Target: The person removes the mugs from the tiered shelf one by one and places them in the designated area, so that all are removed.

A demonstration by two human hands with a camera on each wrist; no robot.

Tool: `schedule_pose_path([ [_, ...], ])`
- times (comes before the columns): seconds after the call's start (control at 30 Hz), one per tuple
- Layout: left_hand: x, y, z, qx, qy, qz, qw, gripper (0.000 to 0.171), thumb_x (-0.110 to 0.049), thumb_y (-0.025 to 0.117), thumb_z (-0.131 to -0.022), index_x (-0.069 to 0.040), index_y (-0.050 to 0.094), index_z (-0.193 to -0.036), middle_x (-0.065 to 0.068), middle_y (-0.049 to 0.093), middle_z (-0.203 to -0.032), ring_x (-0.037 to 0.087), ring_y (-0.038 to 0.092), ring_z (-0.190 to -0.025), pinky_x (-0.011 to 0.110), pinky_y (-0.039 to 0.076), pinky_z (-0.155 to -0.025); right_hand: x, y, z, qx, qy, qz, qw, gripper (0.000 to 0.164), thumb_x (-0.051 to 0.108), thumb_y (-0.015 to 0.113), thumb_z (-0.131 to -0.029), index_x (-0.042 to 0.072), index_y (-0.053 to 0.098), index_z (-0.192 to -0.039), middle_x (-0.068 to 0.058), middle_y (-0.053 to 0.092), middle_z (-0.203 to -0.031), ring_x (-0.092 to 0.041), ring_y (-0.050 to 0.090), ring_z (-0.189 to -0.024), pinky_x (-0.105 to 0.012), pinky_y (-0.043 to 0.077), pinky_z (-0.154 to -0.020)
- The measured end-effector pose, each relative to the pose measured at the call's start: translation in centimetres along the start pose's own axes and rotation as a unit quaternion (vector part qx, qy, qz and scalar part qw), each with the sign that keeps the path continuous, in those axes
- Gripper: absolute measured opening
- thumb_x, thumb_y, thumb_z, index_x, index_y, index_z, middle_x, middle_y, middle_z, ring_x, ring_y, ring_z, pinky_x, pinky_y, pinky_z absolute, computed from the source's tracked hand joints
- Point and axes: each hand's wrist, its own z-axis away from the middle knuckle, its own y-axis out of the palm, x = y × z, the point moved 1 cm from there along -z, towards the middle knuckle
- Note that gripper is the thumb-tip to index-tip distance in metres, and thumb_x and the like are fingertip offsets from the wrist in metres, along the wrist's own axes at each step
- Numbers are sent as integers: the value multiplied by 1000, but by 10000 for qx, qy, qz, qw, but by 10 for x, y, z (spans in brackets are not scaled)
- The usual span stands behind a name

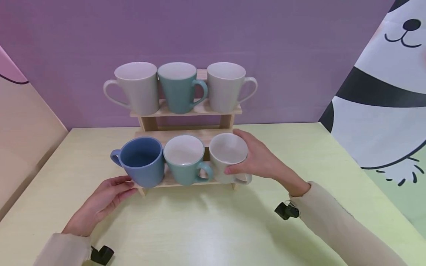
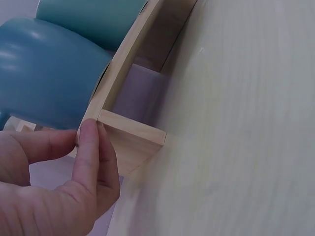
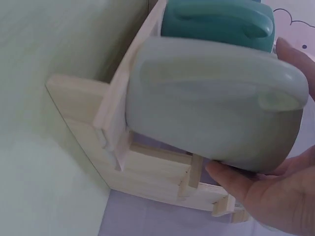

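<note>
A wooden step rack (image 1: 156, 136) holds mugs on two levels. At the right end of its lower level, my right hand (image 1: 257, 157) grips a white mug (image 1: 217, 170), thumb on the near side and fingers round the far side. Its base sits on the shelf board in the right wrist view, handle (image 3: 221, 78) towards that camera. My left hand (image 1: 106, 195) pinches the left front end of the lower board between thumb and fingertips, just below a blue mug (image 1: 146, 175). Between the blue and white mugs stands a teal mug (image 1: 181, 173) with a white inside.
On the upper level stand a white mug (image 1: 143, 96), a teal mug (image 1: 178, 94) and another white mug (image 1: 223, 92). The rack rests on a pale wooden table (image 1: 199, 229) before a purple wall (image 1: 286, 66). A panda picture (image 1: 382, 129) is at the right.
</note>
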Motion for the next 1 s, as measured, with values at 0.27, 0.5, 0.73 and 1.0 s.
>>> schedule_pose_path([
  [0.27,-3,-4,0,338,75,266,9990,25,0,49,-96,-8,59,-118,-3,67,-103,10,69,-94,21,55,-84,2,1,-2,-120,60,-171,9998,91,22,88,-62,5,39,-138,-15,53,-128,-32,55,-111,-48,51,-90],
  [0.5,-3,-3,1,451,153,385,9981,26,3,48,-96,-16,63,-106,-1,67,-103,10,69,-94,20,55,-84,-1,1,-4,-76,178,-367,9991,94,19,88,-63,3,36,-139,-17,51,-130,-33,55,-112,-48,51,-90],
  [0.73,0,-6,2,573,338,350,9972,27,3,47,-96,-17,63,-106,-1,67,-105,10,68,-96,21,54,-85,-4,4,-6,20,331,-759,9966,95,14,87,-63,3,32,-140,-18,47,-133,-34,52,-114,-47,50,-90],
  [1.0,-2,-3,2,346,255,100,9990,25,0,49,-96,-15,63,-109,-4,68,-104,9,68,-96,20,54,-86,-7,5,-7,-111,406,-992,9942,95,9,87,-61,3,34,-139,-17,46,-134,-34,50,-116,-45,49,-91],
])
